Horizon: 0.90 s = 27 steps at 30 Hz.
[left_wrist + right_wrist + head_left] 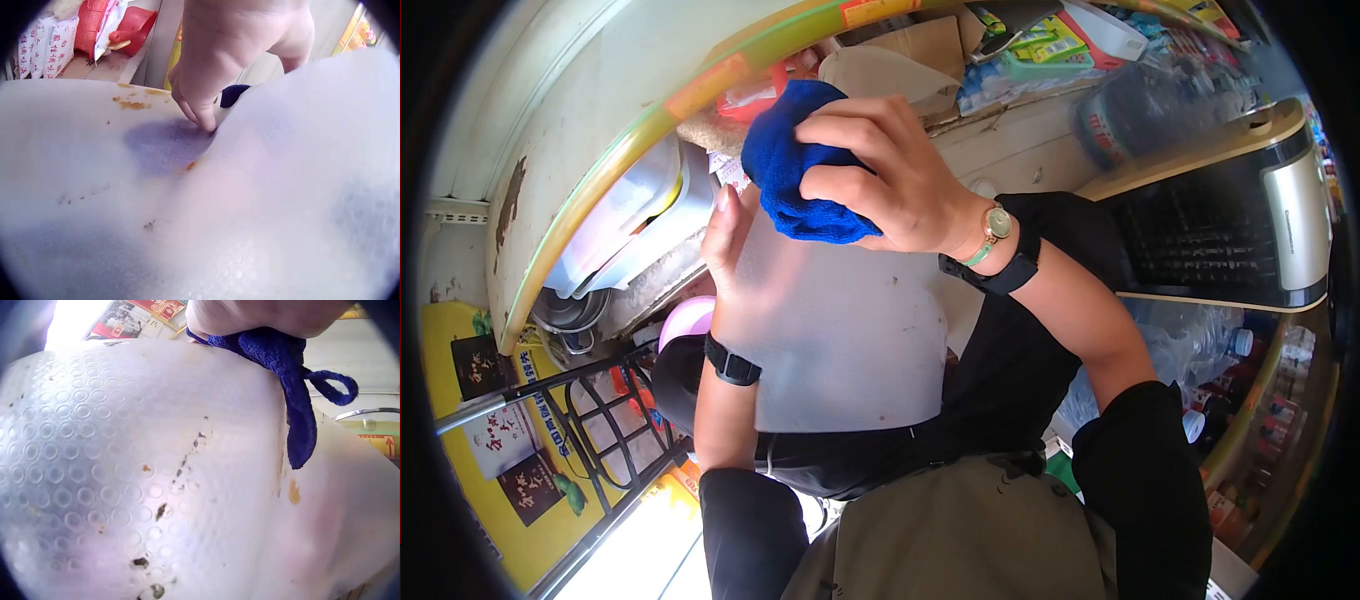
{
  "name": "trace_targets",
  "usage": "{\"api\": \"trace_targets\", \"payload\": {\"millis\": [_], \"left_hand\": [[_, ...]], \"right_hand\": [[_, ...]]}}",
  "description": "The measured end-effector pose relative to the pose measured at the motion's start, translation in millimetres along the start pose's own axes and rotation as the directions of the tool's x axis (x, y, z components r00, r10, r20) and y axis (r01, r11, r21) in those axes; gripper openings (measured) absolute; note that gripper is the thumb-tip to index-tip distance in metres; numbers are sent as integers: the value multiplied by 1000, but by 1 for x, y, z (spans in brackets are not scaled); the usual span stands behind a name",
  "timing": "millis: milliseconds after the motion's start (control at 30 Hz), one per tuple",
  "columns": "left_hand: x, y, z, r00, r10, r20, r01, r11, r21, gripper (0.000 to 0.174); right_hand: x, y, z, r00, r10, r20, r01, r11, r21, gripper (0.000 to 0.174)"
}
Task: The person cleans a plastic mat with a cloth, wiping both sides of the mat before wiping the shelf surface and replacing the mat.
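A translucent, stained plastic sheet (850, 340) (75, 162) (237, 544) with a bumpy texture stands raised before the person's lap. My right hand (900, 175) (262, 315) grips a bunched blue cloth (800, 190) (297, 406) at its upper edge; part of the cloth hangs over the sheet in the right wrist view. At the sheet's left side is my left hand (725, 240) (244, 44), thumb raised. Its bent fingers hold the sheet by the edge in the left wrist view; in the head view they are hidden.
A curved counter edge (750, 65) arcs overhead. Packets and a large plastic bottle (1115, 125) lie at the upper right, above a black and silver appliance (1220, 215). Pale plastic tubs (625, 220) stand at left, with a black wire rack (615, 420) lower down. More bottles are at right.
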State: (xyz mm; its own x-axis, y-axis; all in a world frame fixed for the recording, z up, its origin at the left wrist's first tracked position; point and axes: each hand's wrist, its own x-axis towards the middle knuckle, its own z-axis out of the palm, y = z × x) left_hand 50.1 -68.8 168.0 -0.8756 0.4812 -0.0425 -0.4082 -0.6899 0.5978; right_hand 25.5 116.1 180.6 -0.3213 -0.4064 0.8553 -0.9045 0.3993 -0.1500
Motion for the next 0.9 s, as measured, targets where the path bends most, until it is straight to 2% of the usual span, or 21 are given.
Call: {"api": "trace_targets", "payload": {"millis": [33,100,133,300,400,500,533,600,633,700,733,867,900], "left_hand": [[-1,-2,0,1000,-1,1,1,1000,0,74],[-5,-6,8,990,58,-127,-40,989,144,70],[-6,-2,12,987,63,-148,-22,963,267,73],[-9,8,4,996,10,-94,23,941,337,81],[-8,11,-3,995,-4,-95,38,932,361,91],[-6,12,-35,998,-51,39,37,956,293,90],[-7,9,-37,997,-58,41,43,954,296,90],[-9,-2,-28,994,60,-87,-42,980,194,79],[-10,-5,-23,995,53,-84,-36,980,197,79],[-10,-9,-13,967,31,-253,-39,999,-25,67],[-8,-11,-12,989,63,-134,-70,996,-48,60],[-5,-11,-8,992,58,-111,-71,991,-112,56],[-5,-11,-7,996,70,-54,-75,992,-101,55]], "right_hand": [[-1,0,1,1000,1,0,-1,1000,-1,47],[-3,1,4,999,-45,21,45,999,-24,45],[-4,0,4,998,-51,20,51,999,-15,46],[-5,-4,6,997,-71,35,69,996,49,45],[-5,-9,7,995,-95,37,95,995,13,32],[-3,-12,5,995,-100,16,100,995,17,32],[-3,-12,6,996,-89,0,88,996,22,34],[-1,-13,7,998,-63,-19,63,998,12,35],[-1,-13,7,999,-42,-34,43,999,5,37],[-1,-12,9,999,-18,-42,18,1000,10,38],[-2,-12,9,999,3,-48,-2,1000,23,39],[-2,-14,10,999,37,-31,-36,999,28,38],[-4,-12,11,1000,12,-2,-12,1000,-29,38]]}}
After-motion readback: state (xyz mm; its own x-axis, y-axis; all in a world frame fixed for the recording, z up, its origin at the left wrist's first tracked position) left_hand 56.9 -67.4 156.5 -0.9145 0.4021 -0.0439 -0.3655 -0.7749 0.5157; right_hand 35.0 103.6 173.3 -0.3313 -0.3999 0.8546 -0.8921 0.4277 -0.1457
